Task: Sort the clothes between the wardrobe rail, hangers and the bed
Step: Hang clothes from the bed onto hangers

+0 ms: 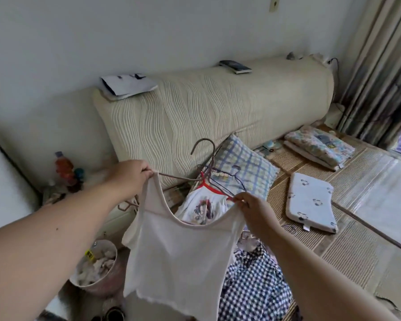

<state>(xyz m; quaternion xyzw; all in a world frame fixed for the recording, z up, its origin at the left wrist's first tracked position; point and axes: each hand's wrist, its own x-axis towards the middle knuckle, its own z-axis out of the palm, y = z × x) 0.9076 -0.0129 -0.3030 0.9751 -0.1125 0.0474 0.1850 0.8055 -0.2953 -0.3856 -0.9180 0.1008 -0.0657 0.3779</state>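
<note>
White tank top (183, 251): we are holding it spread in the air above the near edge of the bed (333, 246), with its hem hanging free in front of the blue checked garment (257, 288).

At the left, our left hand (130, 177) is pinching the left strap together with the end of the hanger (205, 140), fingers curled round both.

At the centre, the hanger's hook is standing up above the neckline. Whether its far arm is lying inside the right strap, we cannot tell. Behind the neckline, a printed top with red trim (204, 205) is lying against the checked pillow (243, 170).

At the right, our right hand (255, 212) is pinching the right strap between thumb and fingertips.

Procedure, as we are judging it:
- We are treating the left strap as the anchor, so it should be kept taut on its hanger arm.
- The right strap should be seated with a short lift, not a pull, so the thin fabric does not stretch.
- The hook should be kept clear of the other hangers behind it, where tangling is the likely fault.
</note>
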